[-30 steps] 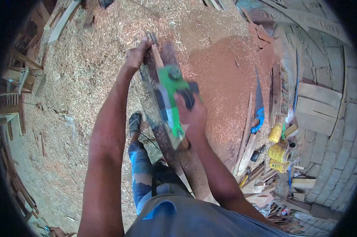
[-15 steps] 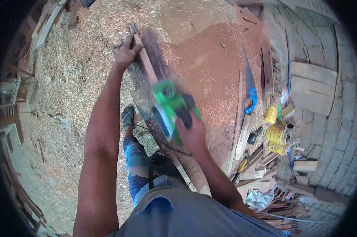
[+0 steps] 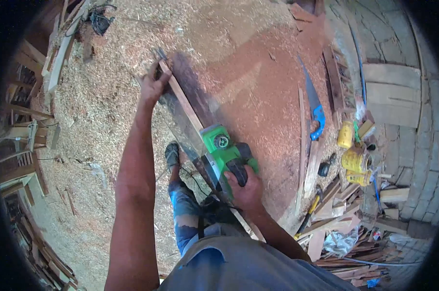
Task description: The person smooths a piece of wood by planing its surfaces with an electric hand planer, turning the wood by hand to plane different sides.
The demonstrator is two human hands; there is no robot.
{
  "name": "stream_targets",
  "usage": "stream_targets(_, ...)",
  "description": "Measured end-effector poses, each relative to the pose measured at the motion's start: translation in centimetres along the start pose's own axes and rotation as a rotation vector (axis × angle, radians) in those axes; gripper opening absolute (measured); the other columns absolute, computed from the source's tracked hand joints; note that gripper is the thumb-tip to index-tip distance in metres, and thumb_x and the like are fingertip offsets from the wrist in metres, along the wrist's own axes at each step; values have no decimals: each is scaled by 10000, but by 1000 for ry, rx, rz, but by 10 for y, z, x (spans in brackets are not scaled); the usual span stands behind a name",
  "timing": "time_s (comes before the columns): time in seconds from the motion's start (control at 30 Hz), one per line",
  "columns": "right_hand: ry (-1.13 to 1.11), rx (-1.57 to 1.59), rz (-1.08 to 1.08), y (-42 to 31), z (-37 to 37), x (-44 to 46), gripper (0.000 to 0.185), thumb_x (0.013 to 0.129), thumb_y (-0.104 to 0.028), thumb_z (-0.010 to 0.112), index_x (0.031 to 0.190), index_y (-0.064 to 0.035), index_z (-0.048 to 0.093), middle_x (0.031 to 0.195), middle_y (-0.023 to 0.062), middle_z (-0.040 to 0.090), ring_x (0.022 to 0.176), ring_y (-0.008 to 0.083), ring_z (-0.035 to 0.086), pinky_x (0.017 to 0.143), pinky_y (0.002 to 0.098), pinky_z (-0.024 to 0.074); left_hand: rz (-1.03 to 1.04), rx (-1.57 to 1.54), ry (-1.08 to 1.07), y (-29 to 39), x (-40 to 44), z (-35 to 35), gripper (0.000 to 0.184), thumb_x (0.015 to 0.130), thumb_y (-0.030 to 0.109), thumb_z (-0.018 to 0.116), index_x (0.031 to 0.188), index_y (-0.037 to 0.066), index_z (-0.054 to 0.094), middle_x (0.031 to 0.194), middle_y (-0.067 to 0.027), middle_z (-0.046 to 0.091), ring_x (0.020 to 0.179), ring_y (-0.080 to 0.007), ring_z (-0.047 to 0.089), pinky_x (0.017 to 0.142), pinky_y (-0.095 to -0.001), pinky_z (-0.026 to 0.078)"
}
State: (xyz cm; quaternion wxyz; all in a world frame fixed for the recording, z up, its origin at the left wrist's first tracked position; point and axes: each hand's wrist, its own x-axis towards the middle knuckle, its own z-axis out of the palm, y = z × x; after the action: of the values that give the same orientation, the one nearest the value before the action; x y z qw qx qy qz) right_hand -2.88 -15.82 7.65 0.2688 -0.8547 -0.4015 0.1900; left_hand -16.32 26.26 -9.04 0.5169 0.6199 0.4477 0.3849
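My right hand (image 3: 246, 188) is wrapped round the black handle of a green electric hand planer (image 3: 224, 148). The planer sits on a long, narrow wooden strip (image 3: 184, 103), covering its nearer part. At the strip's far end, my left hand (image 3: 154, 86) grips the wood, with thumb and fingers on either side. The strip lies along a dark, worn board (image 3: 188, 72) on the ground. Beneath the planer, the contact with the wood is hidden.
Shavings (image 3: 103, 106) cover the floor. A blue-handled handsaw (image 3: 312, 102) lies to the right, near yellow containers (image 3: 353, 160) and a yellow-and-black tool (image 3: 309, 211). Wood offcuts (image 3: 326, 223) pile at lower right. Beside the board is my sandalled foot (image 3: 172, 154), with a black cable nearby.
The planer and my right hand have moved back along the strip, away from my left hand, baring more wood. My left hand keeps its hold. The whole view has shifted slightly.
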Motion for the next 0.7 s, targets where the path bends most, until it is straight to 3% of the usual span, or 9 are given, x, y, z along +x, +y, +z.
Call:
stream_targets(0.03, -4, -14, 14, -9, 5, 12, 380, 915, -283, 865, 1061, 13, 677, 833, 199, 729, 749, 322, 754, 660, 430, 565, 18, 18, 3, 6, -3, -1, 754, 935, 480, 779, 1560, 126, 551, 1507, -201, 611, 1390, -337, 564, 1281, -466, 202)
stream_targets(0.13, 6, 93, -44, -35, 27, 58, 553, 909, -479, 831, 1128, 6, 682, 878, 261, 726, 819, 485, 730, 717, 526, 585, 63, 227, 87, 12, -6, -4, 705, 961, 517, 733, 1527, 122, 591, 1612, -206, 515, 1462, -338, 491, 1305, -480, 115)
stream_targets(0.17, -8, 96, -22, -50, 30, 73, 563, 912, -492, 822, 1131, 7, 681, 886, 266, 727, 834, 490, 728, 730, 536, 581, 64, 258, 77, 12, -4, -8, 708, 1020, 614, 591, 1509, 103, 609, 1675, -179, 441, 1537, -330, 395, 1313, -506, 77)
stream_targets(0.27, -11, 93, -29, -101, 45, 124, 544, 932, -477, 803, 1131, 15, 686, 890, 261, 730, 857, 479, 730, 753, 533, 575, -19, 53, 58, 10, 6, -17, 761, 1057, 684, 433, 1504, 97, 616, 1654, -169, 474, 1561, -361, 362, 1311, -545, 23)
stream_targets(0.3, 16, 82, -82, -107, 59, 142, 502, 947, -436, 801, 1126, 21, 692, 877, 248, 734, 848, 459, 737, 749, 511, 576, -125, 44, -60, 21, 7, -26, 867, 1056, 757, 280, 1553, 108, 569, 1655, -149, 481, 1593, -356, 311, 1304, -581, 49)
stream_targets(0.33, 42, 67, -131, -115, 71, 160, 461, 963, -395, 799, 1121, 27, 699, 864, 234, 738, 839, 439, 744, 745, 488, 576, -177, -75, -54, 34, 7, -30, 883, 1052, 769, 261, 1574, 114, 541, 1657, -140, 480, 1595, -347, 309, 1301, -587, 66)
stream_targets(0.43, 86, 72, -184, -166, 94, 218, 541, 952, -492, 774, 1088, 29, 724, 882, 269, 732, 885, 475, 733, 765, 518, 571, -315, -316, -105, 53, 2, -38, 995, 1018, 838, 154, 1657, 119, 410, 1685, -101, 448, 1604, -315, 287, 1284, -595, 147)
stream_targets(0.67, -15, 110, -264, -183, 99, 249, 560, 944, -512, 774, 1082, 28, 725, 905, 262, 735, 876, 453, 732, 772, 510, 565, -299, -430, -27, 52, 2, -31, 950, 1042, 799, 158, 1655, 123, 423, 1685, -106, 443, 1546, -306, 391, 1259, -598, 194)
stream_targets(0.7, -32, 133, -277, -166, 86, 223, 549, 943, -500, 782, 1096, 24, 723, 911, 254, 737, 876, 441, 734, 775, 504, 567, -246, -358, 18, 45, 0, -27, 841, 1070, 714, 353, 1618, 87, 477, 1664, -132, 466, 1500, -276, 457, 1259, -603, 194)
